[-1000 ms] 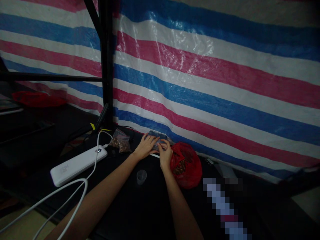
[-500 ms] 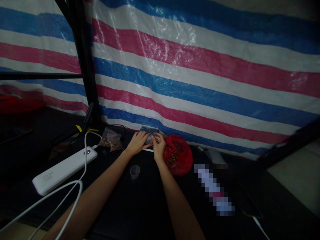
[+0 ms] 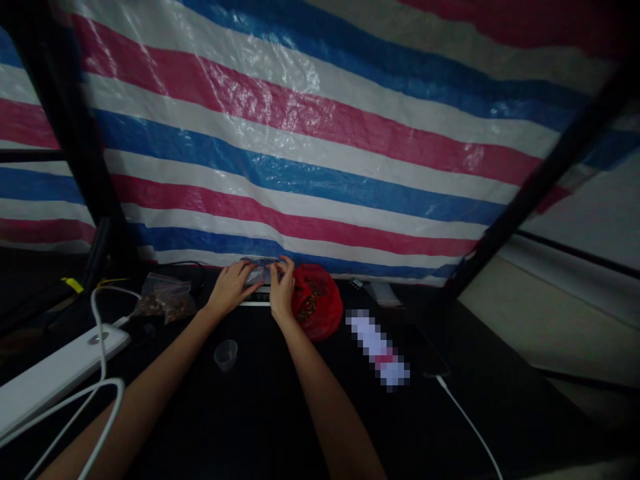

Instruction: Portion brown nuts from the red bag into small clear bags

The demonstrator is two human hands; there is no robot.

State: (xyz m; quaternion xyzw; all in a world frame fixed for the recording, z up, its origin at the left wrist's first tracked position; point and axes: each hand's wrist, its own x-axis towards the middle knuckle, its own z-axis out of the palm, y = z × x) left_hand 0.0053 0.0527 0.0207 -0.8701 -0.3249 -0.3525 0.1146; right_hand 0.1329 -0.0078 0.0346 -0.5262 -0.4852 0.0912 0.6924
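Head view: both hands — left hand (image 3: 229,288), right hand (image 3: 282,291) — fingers pinching a small clear bag (image 3: 259,272).

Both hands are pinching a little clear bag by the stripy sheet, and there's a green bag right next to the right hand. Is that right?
Not quite. The head view shows the left hand and right hand on the little clear bag by the stripy sheet, but the bag beside the right hand is a red bag, not green.

Both hands (image 3: 255,288) on clear bag (image 3: 260,272)
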